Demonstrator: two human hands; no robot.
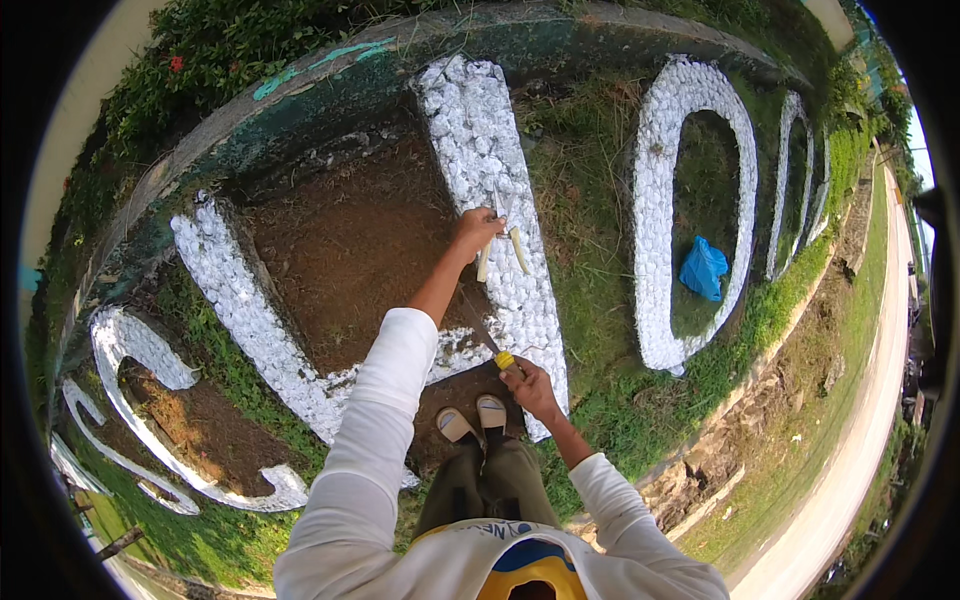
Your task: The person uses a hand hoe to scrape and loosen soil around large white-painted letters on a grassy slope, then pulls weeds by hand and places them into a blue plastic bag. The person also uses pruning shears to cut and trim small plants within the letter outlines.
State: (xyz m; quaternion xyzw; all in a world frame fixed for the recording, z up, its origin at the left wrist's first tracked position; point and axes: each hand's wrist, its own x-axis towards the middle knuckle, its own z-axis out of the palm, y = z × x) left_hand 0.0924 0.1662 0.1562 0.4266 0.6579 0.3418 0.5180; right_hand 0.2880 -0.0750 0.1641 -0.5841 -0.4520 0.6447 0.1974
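Note:
My left hand [478,231] is closed on the pale-handled shears [504,217], whose metal blades point away from me over a white-painted stone letter [480,135]. Below and to the right, my right hand [531,386] grips the yellow handle of a long-bladed knife [507,361]. Its dark blade slants up and left, over the letter's lower crossbar. Both hands are apart, and the fingers hide parts of the handles.
A curved concrete wall [315,90] runs behind the letters, with shrubs beyond. Bare soil [352,247] lies inside the letter. A blue plastic bag [703,268] rests inside the O-shaped letter [652,225]. A stony edge and a pale road [847,465] are at right.

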